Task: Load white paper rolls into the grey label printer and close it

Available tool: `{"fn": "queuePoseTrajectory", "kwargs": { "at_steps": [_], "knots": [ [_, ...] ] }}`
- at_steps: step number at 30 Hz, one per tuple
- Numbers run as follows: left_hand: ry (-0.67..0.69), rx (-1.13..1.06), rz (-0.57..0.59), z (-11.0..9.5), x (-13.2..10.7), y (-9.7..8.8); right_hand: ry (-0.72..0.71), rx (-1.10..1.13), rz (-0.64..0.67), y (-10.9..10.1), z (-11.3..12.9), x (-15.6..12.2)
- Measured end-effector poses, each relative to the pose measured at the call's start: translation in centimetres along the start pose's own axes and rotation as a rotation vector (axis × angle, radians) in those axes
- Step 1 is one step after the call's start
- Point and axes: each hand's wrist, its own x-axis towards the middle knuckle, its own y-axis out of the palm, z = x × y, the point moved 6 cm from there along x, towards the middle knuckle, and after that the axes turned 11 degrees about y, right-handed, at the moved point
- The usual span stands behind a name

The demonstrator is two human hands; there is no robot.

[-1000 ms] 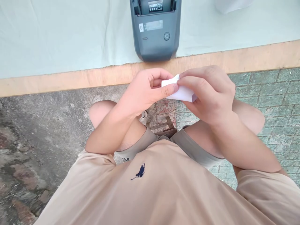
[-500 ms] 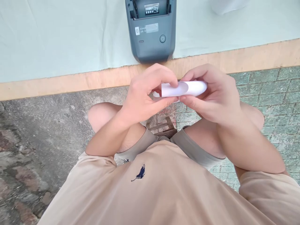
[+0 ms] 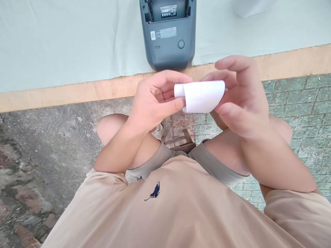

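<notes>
A white paper strip [image 3: 203, 96] curls between both hands, above my knees. My left hand [image 3: 155, 100] is closed, pinching the rolled left end of the strip between thumb and fingers. My right hand [image 3: 240, 100] holds the wider right part, thumb underneath and fingers partly raised behind it. A grey label printer [image 3: 168, 34] with its lid open stands just beyond the hands, at the table's near edge.
The printer rests on a pale green cloth [image 3: 64, 38] that covers a wooden table [image 3: 77, 91]. A white object [image 3: 250, 7] lies at the cloth's far right. Below are my beige shirt, shorts, a stool part [image 3: 181, 139] and paved ground.
The white strip has been unrolled wider. My right hand has loosened and lifted its fingers; my left hand still pinches the rolled end. The view shifted slightly.
</notes>
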Motion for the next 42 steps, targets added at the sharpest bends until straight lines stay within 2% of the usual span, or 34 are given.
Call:
{"fn": "queuePoseTrajectory", "kwargs": {
  "at_steps": [2, 4, 9, 15, 20, 22, 24, 27, 29, 31, 33, 35, 37, 39, 42],
  "knots": [
    [0.156, 0.165, -0.043, -1.0, -0.1, -0.2, 0.047, 0.124, 0.014, 0.1, -0.3, 0.2],
    [0.284, 0.331, -0.059, -1.8, -0.4, -0.1, 0.067, 0.147, -0.030, 0.0, -0.4, 0.3],
    [0.466, 0.648, -0.062, -2.2, -0.9, 0.3, 0.167, 0.143, -0.079, 0.3, -0.9, 0.3],
    [0.848, 0.866, -0.130, -2.8, -1.5, 1.7, 0.272, 0.267, -0.066, 0.3, -1.6, 0.7],
    [0.972, 0.896, -0.109, -3.2, -1.7, 2.3, 0.382, 0.305, 0.018, 0.4, -2.2, 0.8],
    [0.925, 0.815, -0.071, -3.1, -1.6, 2.2, 0.371, 0.289, 0.050, 0.4, -2.3, 0.8],
    [0.737, 0.653, -0.011, -2.4, -1.2, 1.7, 0.312, 0.268, 0.036, 0.2, -2.3, 0.9],
    [0.394, 0.268, 0.144, -0.7, -0.4, 1.2, 0.215, 0.238, -0.001, 0.0, -1.9, 0.9],
    [0.282, 0.092, 0.257, -0.4, -0.1, 1.0, 0.194, 0.220, 0.008, 0.0, -1.6, 0.8],
    [0.261, 0.088, 0.336, -0.5, 0.3, 0.6, 0.211, 0.168, 0.082, 0.4, -1.4, 0.7],
    [0.283, 0.158, 0.432, -0.9, 0.6, 0.6, 0.247, 0.102, 0.214, 1.1, -1.3, 0.5],
    [0.299, 0.191, 0.570, -1.2, 0.5, 1.1, 0.267, 0.071, 0.337, 1.7, -1.3, 0.2],
    [0.305, 0.194, 0.657, -1.3, 0.3, 1.7, 0.264, 0.068, 0.400, 1.9, -1.4, 0.2],
    [0.310, 0.207, 0.674, -1.3, 0.2, 1.9, 0.276, 0.070, 0.406, 2.0, -1.7, 0.3],
    [0.310, 0.208, 0.619, -1.0, 0.2, 1.5, 0.323, 0.107, 0.384, 2.1, -2.3, 0.5]
  ]
}}
